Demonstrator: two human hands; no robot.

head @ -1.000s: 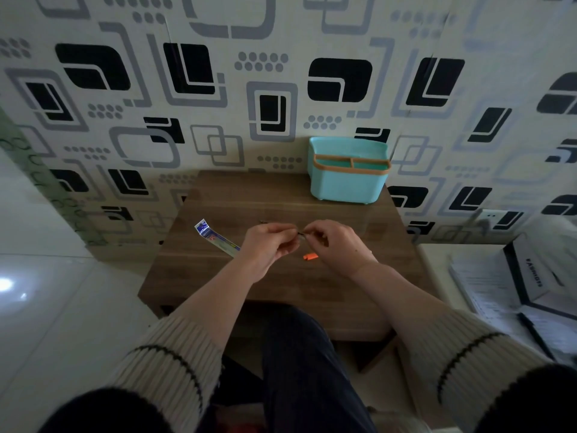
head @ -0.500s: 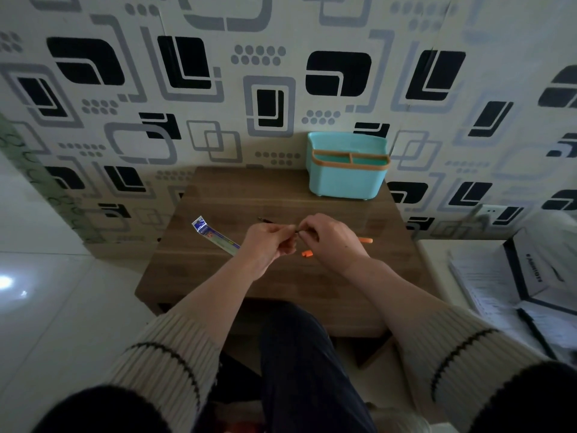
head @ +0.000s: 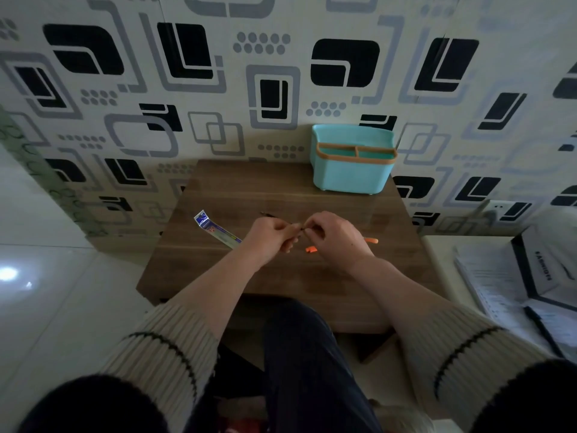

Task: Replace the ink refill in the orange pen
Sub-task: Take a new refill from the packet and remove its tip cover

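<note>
I see print on the white box (head: 544, 270) and the refill packet (head: 215, 230); neither is legible.

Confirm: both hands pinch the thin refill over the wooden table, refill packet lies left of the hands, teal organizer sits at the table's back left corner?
Not quite. The head view shows the teal organizer at the back right corner of the wooden table, not the back left. The rest holds: left hand and right hand pinch the thin refill, and the refill packet lies left of them.
</note>
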